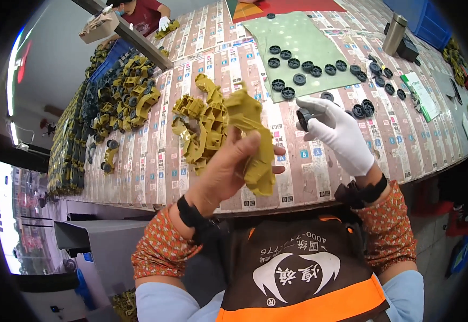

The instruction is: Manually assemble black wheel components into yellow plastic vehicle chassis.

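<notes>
My bare left hand [224, 163] is closed around an olive-yellow plastic toy vehicle body [259, 161], held tilted above the near part of the table. To its right, my white-gloved right hand [338, 134] pinches a small black toy wheel [302, 120] between thumb and fingers. The wheel and the body are apart. Just beyond my left hand lies a heap of more yellow bodies [212, 121], partly hidden by the held one. Several loose black wheels [299, 79] are spread on a pale green sheet [266, 32] and on the table to its right.
At the left, yellow bodies with black wheels [132, 102] form a big pile, with a grey post [143, 43] beside it. A steel flask [395, 35], a black box [409, 51] and a green-white booklet [419, 96] stand or lie at right. Another person [140, 16] works far left.
</notes>
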